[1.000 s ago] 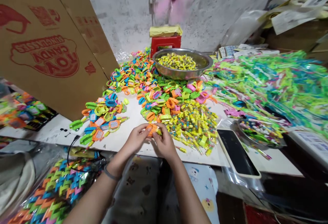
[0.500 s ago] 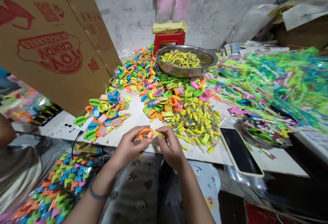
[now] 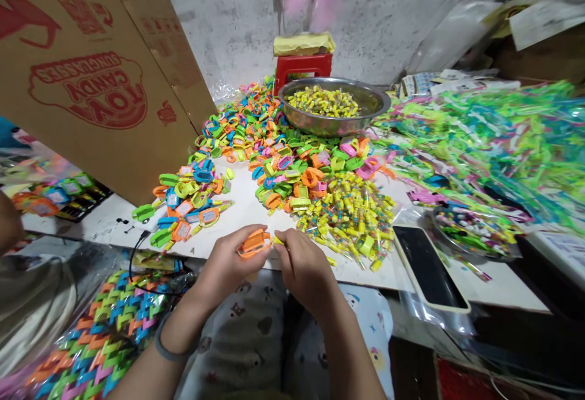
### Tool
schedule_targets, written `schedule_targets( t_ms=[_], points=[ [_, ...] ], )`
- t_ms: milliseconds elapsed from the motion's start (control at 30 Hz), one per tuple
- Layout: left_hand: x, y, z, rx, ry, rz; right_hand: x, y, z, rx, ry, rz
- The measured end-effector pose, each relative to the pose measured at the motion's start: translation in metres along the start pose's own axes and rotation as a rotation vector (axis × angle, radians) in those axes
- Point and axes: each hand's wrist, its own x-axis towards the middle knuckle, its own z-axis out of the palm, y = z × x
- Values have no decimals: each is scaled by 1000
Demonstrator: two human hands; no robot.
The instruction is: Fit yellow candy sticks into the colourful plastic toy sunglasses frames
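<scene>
My left hand (image 3: 232, 264) is closed on an orange plastic toy (image 3: 254, 243), whose open hollow side faces up. Close to its right, my right hand (image 3: 302, 261) pinches a small yellow piece (image 3: 277, 239) at the toy's edge; most of that piece is hidden by my fingers. Beyond my right hand lies a heap of yellow candy tubes (image 3: 351, 211). Colourful plastic toys (image 3: 274, 144) are piled behind it, and a smaller group of toys (image 3: 185, 205) lies to the left.
A large cardboard box (image 3: 91, 83) stands at the left. A metal bowl (image 3: 333, 124) of yellow pieces sits at the back by a red stool (image 3: 303, 64). A phone (image 3: 429, 269) lies right, near green strips (image 3: 493, 125). Someone's arm (image 3: 9, 223) shows at the left edge.
The orange toy has turned from showing its ring opening to showing its hollow side. My right hand has turned, its back more toward the camera, with the yellow piece mostly covered.
</scene>
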Motion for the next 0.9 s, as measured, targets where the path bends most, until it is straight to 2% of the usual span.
schedule_targets(
  t_ms=[100,200,267,367,433,500,600,667,700,767,900],
  points=[
    [2,-7,5,-139,-73,-169,-3,3,-1,-122,-131,18],
    [3,-14,8,-239,-217,-310,-6,6,5,-217,-232,26],
    [5,-17,7,-241,-312,-341,-5,8,12,-227,-283,12],
    [12,-24,-2,-142,-392,-254,-2,12,17,-196,-327,7],
    [20,-35,-15,28,-326,-170,-2,20,10,-197,-328,75],
    [32,-50,-33,262,-154,-147,-6,32,-3,-257,-330,240],
    [54,-76,-63,625,121,-183,-18,54,-25,-382,-409,547],
    [68,-88,-71,828,254,-148,-24,65,-31,-410,-476,659],
    [75,-91,-68,887,291,-105,-27,69,-31,-409,-501,682],
    [87,-91,-49,898,285,3,-28,74,-26,-397,-538,693],
    [107,-80,18,662,133,159,-24,76,-12,-341,-540,649]
  ],
)
